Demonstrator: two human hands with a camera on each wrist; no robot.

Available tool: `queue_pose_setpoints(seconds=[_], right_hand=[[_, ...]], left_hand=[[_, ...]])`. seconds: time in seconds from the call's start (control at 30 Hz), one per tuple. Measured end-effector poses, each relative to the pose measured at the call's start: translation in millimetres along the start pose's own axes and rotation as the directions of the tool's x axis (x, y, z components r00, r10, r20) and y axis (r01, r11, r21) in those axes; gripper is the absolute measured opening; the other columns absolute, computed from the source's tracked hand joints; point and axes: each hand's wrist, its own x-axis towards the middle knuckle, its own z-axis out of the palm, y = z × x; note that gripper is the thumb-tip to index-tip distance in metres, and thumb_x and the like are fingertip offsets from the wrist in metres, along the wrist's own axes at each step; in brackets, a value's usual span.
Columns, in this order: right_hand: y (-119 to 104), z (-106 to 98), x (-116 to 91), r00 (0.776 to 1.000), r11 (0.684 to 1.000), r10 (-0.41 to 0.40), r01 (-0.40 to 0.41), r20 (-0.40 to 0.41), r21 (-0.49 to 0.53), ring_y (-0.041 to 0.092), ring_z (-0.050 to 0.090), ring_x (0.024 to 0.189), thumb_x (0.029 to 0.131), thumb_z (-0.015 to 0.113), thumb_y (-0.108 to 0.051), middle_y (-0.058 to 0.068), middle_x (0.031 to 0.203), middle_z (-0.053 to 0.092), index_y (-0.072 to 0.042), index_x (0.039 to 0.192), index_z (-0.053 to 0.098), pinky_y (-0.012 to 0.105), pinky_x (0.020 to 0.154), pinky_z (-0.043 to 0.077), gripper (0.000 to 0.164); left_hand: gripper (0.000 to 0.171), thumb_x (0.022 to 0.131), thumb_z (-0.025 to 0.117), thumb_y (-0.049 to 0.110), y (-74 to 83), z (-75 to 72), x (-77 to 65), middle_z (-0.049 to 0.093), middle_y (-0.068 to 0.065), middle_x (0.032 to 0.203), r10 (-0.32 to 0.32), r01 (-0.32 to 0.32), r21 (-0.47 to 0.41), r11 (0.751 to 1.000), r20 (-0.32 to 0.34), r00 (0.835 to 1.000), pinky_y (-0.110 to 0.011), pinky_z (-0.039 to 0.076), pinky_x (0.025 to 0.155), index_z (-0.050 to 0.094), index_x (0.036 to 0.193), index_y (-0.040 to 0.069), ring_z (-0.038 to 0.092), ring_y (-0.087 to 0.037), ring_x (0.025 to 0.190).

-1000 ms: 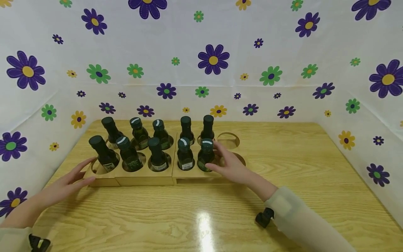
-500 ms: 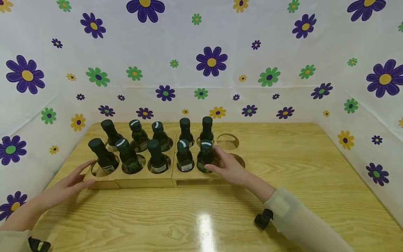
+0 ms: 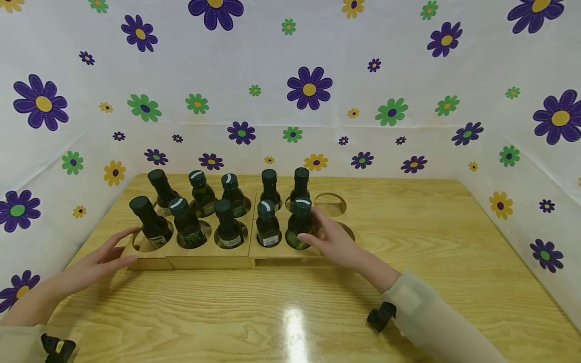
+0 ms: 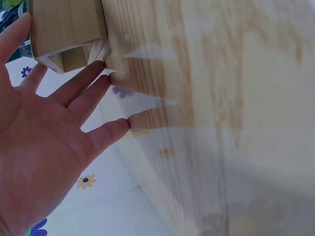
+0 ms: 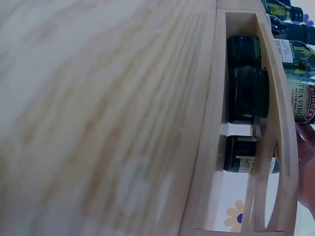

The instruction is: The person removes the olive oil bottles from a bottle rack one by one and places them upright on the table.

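Two joined wooden racks with round holes hold dark green bottles. My right hand [image 3: 336, 242] grips an olive oil bottle [image 3: 299, 224] in the front row of the right rack [image 3: 272, 253], thumb in front and fingers behind. In the right wrist view this bottle's label [image 5: 301, 101] reads olive oil, and part of the right hand [image 5: 306, 169] shows at the edge. My left hand [image 3: 91, 267] is spread at the end of the left rack [image 3: 209, 260], beside a leaning dark-capped bottle [image 3: 152, 222]. In the left wrist view the left hand [image 4: 44, 132] has extended fingers beside the rack's corner [image 4: 71, 29].
An unfilled hole [image 3: 330, 204] is at the right rack's back corner, with another partly hidden behind the right hand. Several more bottles stand in both rows. Flower-print cloth [image 3: 254, 60] walls the wooden table [image 3: 204, 312] at the back and sides.
The gripped olive oil bottle has shifted slightly up and to the right in its hole, the right hand moving with it. The left hand stays in place at the rack's end.
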Motion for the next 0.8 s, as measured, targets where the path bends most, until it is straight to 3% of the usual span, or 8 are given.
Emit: queue_pose_setpoints(seconds=[0.27, 0.47, 0.8], right_hand=[[-7.5, -11.1, 4.1, 0.999, 1.000, 0.006, -0.006, -0.052, -0.004, 0.032, 0.053, 0.121, 0.095, 0.066, -0.016, 0.017, 0.129, 0.057, -0.002, 0.140, 0.040, 0.052, 0.096, 0.044, 0.054], [-11.2, -22.6, 6.6, 0.995, 0.999, -0.044, 0.046, -0.092, 0.012, 0.032, 0.057, 0.112, 0.093, 0.065, -0.006, 0.019, 0.123, 0.059, 0.003, 0.135, 0.043, 0.051, 0.087, 0.050, 0.048], [-20.8, -59.0, 8.9, 0.985, 0.997, -0.065, 0.057, -0.162, -0.050, 0.033, 0.060, 0.108, 0.091, 0.066, 0.000, 0.020, 0.118, 0.062, 0.004, 0.133, 0.044, 0.050, 0.093, 0.047, 0.048]], left_hand=[[0.067, 0.104, 0.046, 0.016, -1.4, -0.5, 1.4, 0.008, -0.031, 0.154, 0.008, -0.008, 0.008, 1.000, 0.000, 1.000, -0.075, 0.033, 0.088, 0.005, 0.157, 0.015, 0.022, -0.070, 0.123], [0.067, 0.104, 0.046, 0.016, -3.4, -0.6, 0.0, 0.007, -0.031, 0.155, 0.009, -0.009, 0.004, 1.000, 0.000, 1.000, -0.073, 0.035, 0.088, 0.004, 0.157, 0.015, 0.022, -0.070, 0.123], [0.067, 0.104, 0.045, 0.016, -5.0, 0.7, 1.4, 0.008, -0.031, 0.154, 0.012, -0.012, -0.002, 1.000, 0.002, 1.000, -0.074, 0.034, 0.088, 0.004, 0.157, 0.015, 0.022, -0.070, 0.123]])
